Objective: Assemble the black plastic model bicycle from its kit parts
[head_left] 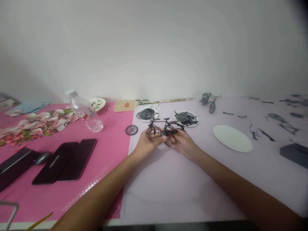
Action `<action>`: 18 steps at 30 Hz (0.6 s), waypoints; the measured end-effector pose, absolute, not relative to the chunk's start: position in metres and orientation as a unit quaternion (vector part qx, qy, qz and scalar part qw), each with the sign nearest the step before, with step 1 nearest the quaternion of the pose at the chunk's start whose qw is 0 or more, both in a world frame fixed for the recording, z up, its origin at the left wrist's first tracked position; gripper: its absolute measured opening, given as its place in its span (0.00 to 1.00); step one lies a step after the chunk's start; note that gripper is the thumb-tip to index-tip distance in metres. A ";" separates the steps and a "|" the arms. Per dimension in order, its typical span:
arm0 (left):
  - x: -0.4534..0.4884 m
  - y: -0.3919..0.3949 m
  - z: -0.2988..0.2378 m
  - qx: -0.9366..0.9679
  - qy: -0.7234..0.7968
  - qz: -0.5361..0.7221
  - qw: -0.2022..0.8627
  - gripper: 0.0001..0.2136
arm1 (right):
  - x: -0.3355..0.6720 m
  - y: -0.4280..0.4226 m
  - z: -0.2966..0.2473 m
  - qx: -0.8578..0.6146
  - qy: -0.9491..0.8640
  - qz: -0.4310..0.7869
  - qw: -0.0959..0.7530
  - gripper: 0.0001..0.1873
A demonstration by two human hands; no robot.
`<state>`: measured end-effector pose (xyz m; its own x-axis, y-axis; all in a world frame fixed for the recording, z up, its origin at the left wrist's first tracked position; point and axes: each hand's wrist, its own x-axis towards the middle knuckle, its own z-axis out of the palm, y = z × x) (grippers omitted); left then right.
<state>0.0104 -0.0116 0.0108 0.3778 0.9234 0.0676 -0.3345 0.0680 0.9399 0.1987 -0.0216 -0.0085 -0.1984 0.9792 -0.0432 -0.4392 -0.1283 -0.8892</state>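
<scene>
Between my two hands, above the pale sheet, is a black miniature bicycle frame (160, 122) with handlebar, saddle and chain guard. My left hand (151, 141) pinches it low near the front, thumb by the crank. The fingers of my right hand (181, 141) close on its rear lower part. A loose spoked wheel (131, 130) lies to the left, on the seam of the pink and pale covers. Behind the frame, a white dish of wheels (147, 114) and a second dish of black parts (187, 118) stand side by side.
An assembled miniature bicycle (209, 100) stands at the back right. To the right are a white oval plate (232, 138), scattered black parts (266, 134) and a dark block (295, 155). A bottle (84, 112), phones (74, 160) and artificial flowers (45, 122) lie left.
</scene>
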 end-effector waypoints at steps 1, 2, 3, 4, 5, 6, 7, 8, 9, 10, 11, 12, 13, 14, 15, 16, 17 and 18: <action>0.010 -0.012 0.011 0.492 0.297 0.470 0.670 0.24 | 0.199 -0.022 -0.008 -0.343 -0.389 0.669 0.532 0.16; 0.010 -0.012 0.011 0.488 0.297 0.469 0.673 0.25 | 0.199 -0.022 -0.008 -0.344 -0.387 0.670 0.533 0.16; 0.011 -0.012 0.012 0.484 0.298 0.467 0.678 0.25 | 0.199 -0.022 -0.008 -0.346 -0.385 0.669 0.534 0.16; 0.011 -0.012 0.012 0.479 0.299 0.464 0.683 0.26 | 0.199 -0.022 -0.007 -0.350 -0.384 0.667 0.535 0.16; 0.011 -0.012 0.012 0.475 0.299 0.460 0.688 0.26 | 0.199 -0.022 -0.007 -0.354 -0.384 0.664 0.535 0.17; 0.011 -0.013 0.013 0.473 0.297 0.456 0.693 0.27 | 0.199 -0.022 -0.006 -0.359 -0.384 0.661 0.535 0.17; 0.011 -0.013 0.013 0.472 0.296 0.454 0.695 0.27 | 0.199 -0.022 -0.006 -0.362 -0.384 0.659 0.536 0.18; 0.012 -0.013 0.013 0.471 0.295 0.454 0.696 0.27 | 0.199 -0.021 -0.006 -0.363 -0.384 0.658 0.537 0.18; 0.012 -0.014 0.013 0.470 0.296 0.457 0.694 0.27 | 0.199 -0.021 -0.006 -0.364 -0.383 0.658 0.537 0.19; 0.013 -0.014 0.013 0.468 0.298 0.462 0.692 0.27 | 0.199 -0.022 -0.006 -0.364 -0.383 0.658 0.537 0.19; 0.013 -0.015 0.014 0.465 0.301 0.467 0.689 0.27 | 0.199 -0.022 -0.007 -0.363 -0.383 0.659 0.536 0.19; 0.013 -0.015 0.014 0.462 0.304 0.472 0.687 0.27 | 0.198 -0.022 -0.007 -0.362 -0.384 0.660 0.534 0.19; 0.013 -0.015 0.014 0.461 0.305 0.476 0.684 0.26 | 0.198 -0.023 -0.007 -0.362 -0.386 0.661 0.532 0.18; 0.013 -0.015 0.015 0.460 0.306 0.481 0.680 0.25 | 0.197 -0.024 -0.008 -0.361 -0.389 0.663 0.528 0.18; 0.013 -0.015 0.015 0.460 0.309 0.486 0.675 0.24 | 0.197 -0.025 -0.008 -0.361 -0.393 0.664 0.524 0.19; 0.013 -0.015 0.015 0.460 0.313 0.492 0.669 0.23 | 0.196 -0.025 -0.008 -0.360 -0.397 0.666 0.519 0.19; 0.013 -0.015 0.014 0.459 0.319 0.499 0.663 0.22 | 0.196 -0.026 -0.009 -0.360 -0.401 0.667 0.514 0.20; 0.013 -0.014 0.013 0.457 0.324 0.504 0.658 0.22 | 0.196 -0.027 -0.009 -0.360 -0.405 0.669 0.508 0.20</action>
<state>0.0132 -0.0140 0.0134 0.2822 0.9588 0.0336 -0.3661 0.0752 0.9275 0.1956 -0.0266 -0.0091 -0.2235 0.9722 -0.0704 -0.3886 -0.1551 -0.9082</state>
